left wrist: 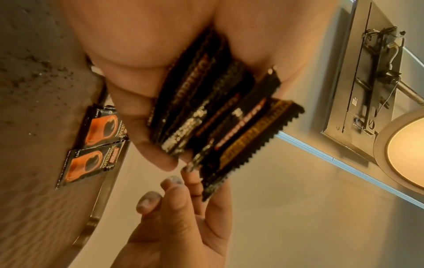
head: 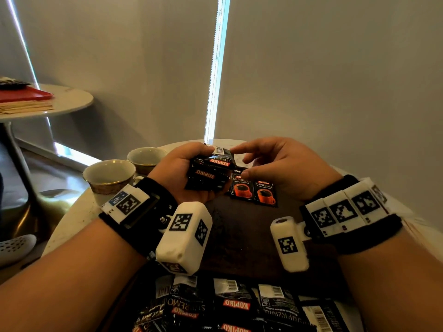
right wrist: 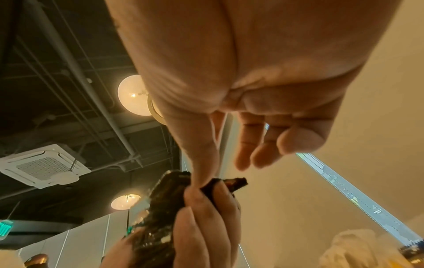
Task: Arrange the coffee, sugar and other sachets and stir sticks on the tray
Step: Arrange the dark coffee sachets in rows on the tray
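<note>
Gripped in left hand (head: pixel 178 168): sachet stack (head: pixel 209 172); right hand (head: pixel 275 164) touches it.

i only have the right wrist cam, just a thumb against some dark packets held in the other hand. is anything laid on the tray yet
Observer: Yes. In the head view two coffee sachets lie face up, side by side, on the far part of the dark tray.
Operator: how much is the left hand holding
Observer: The left hand grips a fanned stack of sachets. The left wrist view shows at least four edges.
Operator: any more still loose
Observer: A loose pile of sachets lies nearest the person, below both wrists.
</note>
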Available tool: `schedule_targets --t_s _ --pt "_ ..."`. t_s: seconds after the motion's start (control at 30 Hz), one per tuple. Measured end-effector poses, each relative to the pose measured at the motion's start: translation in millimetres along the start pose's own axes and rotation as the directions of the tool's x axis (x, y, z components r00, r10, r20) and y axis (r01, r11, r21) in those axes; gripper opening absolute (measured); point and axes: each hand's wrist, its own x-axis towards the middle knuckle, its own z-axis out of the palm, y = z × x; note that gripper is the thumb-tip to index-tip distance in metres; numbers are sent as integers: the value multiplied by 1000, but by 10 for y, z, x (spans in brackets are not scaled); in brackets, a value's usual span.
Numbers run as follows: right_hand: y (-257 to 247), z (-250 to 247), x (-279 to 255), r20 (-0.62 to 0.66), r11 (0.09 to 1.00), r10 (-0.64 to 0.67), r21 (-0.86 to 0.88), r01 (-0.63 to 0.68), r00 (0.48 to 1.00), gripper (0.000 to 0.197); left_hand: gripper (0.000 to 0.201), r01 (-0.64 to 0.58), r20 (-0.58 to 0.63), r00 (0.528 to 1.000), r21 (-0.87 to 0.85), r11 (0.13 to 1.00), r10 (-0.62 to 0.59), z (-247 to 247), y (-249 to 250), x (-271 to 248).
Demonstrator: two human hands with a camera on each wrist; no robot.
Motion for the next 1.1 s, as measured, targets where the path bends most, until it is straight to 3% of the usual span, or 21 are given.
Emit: schedule_targets --t_s 0.5,0.8,0.93,1.03,1.1 --pt "132 91 34 -100 991 -99 79 107 990 23 30 58 -27 998 42 997 -57 49 -23 -29" --pt "193 120 83 -315 983 -144 64 172 938 14 49 143 -31 990 122 982 -140 -3 -34 22" --pt "336 91 165 -461 979 -17 174 109 887 10 45 163 -97 983 88 983 -155 -17 -27 60" --pt "490 72 246 -528 958 149 285 9 836 11 33 90 -188 980 96 991 -71 -79 -24 117" --pt "592 66 288 -531 927 294 362 -102 795 12 27 81 -188 980 113 990 -59 -96 -15 131"
